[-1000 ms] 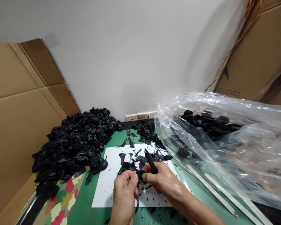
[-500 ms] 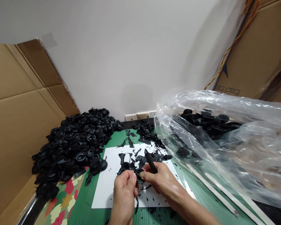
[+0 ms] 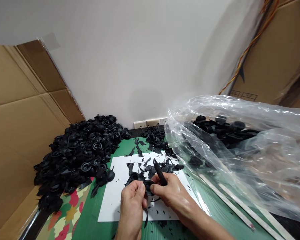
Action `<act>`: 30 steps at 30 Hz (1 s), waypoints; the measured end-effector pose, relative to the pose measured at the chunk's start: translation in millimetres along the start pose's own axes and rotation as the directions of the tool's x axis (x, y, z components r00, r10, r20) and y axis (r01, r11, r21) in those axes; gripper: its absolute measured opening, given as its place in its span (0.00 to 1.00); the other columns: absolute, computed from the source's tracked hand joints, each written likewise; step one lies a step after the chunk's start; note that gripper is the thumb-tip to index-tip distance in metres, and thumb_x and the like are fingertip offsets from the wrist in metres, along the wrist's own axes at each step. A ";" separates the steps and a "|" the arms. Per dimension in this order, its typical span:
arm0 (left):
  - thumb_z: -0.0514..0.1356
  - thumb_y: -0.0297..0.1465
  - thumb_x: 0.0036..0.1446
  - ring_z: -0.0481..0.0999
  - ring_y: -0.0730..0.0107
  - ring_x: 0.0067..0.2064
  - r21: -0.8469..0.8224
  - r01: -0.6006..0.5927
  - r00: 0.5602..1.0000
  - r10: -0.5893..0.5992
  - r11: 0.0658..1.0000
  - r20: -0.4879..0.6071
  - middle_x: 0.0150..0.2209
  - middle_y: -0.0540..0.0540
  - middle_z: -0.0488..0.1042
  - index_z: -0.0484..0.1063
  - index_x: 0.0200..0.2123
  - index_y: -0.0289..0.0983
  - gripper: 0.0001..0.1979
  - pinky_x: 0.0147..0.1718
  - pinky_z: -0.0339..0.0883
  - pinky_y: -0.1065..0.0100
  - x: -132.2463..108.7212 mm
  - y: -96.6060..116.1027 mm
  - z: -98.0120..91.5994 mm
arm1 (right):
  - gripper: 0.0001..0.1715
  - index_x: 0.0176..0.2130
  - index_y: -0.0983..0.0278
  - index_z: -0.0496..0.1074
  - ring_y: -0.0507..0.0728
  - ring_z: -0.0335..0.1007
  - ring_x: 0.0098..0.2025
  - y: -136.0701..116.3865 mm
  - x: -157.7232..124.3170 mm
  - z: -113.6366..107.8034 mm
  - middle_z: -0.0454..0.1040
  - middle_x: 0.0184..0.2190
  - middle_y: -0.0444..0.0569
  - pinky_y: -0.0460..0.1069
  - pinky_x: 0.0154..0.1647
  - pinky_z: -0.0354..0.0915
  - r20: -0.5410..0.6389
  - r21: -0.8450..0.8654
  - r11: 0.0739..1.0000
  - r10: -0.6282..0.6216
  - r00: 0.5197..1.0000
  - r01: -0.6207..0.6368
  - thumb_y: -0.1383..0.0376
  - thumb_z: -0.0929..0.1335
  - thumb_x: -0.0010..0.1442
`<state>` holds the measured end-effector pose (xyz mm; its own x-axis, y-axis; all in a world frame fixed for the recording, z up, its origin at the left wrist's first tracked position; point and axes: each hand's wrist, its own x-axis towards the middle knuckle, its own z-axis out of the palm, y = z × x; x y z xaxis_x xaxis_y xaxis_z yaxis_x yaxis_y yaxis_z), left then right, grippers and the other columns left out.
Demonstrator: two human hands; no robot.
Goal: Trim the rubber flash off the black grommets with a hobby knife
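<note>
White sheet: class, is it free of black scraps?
No, black scraps litter the white sheet beyond the left hand gripping a rubber part and the right hand gripping a dark tool.

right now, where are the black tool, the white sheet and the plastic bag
black tool point(image 3: 159, 172): head view, middle of its shaft
white sheet point(image 3: 112, 200): head view, bare patch near its left edge
plastic bag point(image 3: 255, 160): head view, its clear front side
</note>
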<state>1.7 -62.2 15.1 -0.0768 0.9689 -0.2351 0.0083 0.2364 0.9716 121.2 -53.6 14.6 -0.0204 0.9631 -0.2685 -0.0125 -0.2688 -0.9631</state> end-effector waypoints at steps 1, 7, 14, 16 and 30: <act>0.61 0.43 0.46 0.51 0.78 0.18 -0.006 -0.002 1.000 0.002 1.000 0.005 0.13 0.56 0.57 0.65 0.18 0.36 0.17 0.17 0.43 0.75 0.5 -1.1 -0.4 | 0.04 0.23 0.64 0.65 0.46 0.47 0.15 0.9 0.3 -0.1 0.56 0.13 0.34 0.44 0.17 0.47 0.004 0.002 1.000 0.005 1.000 -0.005 0.65 0.66 0.45; 0.61 0.43 0.45 0.51 0.79 0.17 0.022 -0.024 1.000 0.024 0.999 -0.011 0.12 0.56 0.57 0.63 0.17 0.36 0.18 0.16 0.43 0.75 2.6 -7.0 -1.0 | 0.07 0.21 0.63 0.63 0.47 0.48 0.16 3.0 2.0 -0.1 0.55 0.13 0.34 0.44 0.17 0.47 -0.026 -0.010 1.000 0.000 1.000 0.000 0.64 0.67 0.45; 0.64 0.44 0.42 0.52 0.80 0.17 -0.019 0.028 1.000 -0.028 0.999 0.001 0.12 0.56 0.58 0.64 0.16 0.35 0.19 0.16 0.44 0.76 -0.9 4.8 2.2 | 0.03 0.20 0.64 0.65 0.48 0.52 0.19 2.8 1.8 1.3 0.58 0.15 0.36 0.44 0.19 0.49 -0.037 -0.019 1.000 -0.025 0.999 0.024 0.67 0.66 0.41; 0.64 0.44 0.41 0.52 0.80 0.17 -0.037 0.060 0.998 -0.060 0.998 0.012 0.12 0.56 0.58 0.64 0.16 0.36 0.19 0.16 0.44 0.76 -1.3 8.3 2.2 | 0.03 0.21 0.64 0.66 0.48 0.52 0.18 3.2 1.6 -0.5 0.59 0.15 0.36 0.44 0.18 0.49 -0.020 -0.012 1.000 -0.020 1.000 0.020 0.67 0.66 0.42; 0.62 0.44 0.45 0.50 0.80 0.16 0.035 0.006 0.999 -0.004 0.999 -0.044 0.12 0.56 0.58 0.66 0.18 0.35 0.18 0.16 0.41 0.75 4.6 -10.1 -7.6 | 0.12 0.22 0.64 0.65 0.53 0.57 0.25 -7.1 -12.5 -8.1 0.62 0.20 0.42 0.46 0.25 0.54 0.050 -0.181 0.962 -0.200 0.979 0.205 0.60 0.63 0.52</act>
<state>-6.3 -60.7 4.4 -0.1210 0.9637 -0.2379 0.0423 0.2445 0.9687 129.6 -63.6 24.6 -0.0678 0.9953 -0.0697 0.1649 -0.0577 -0.9846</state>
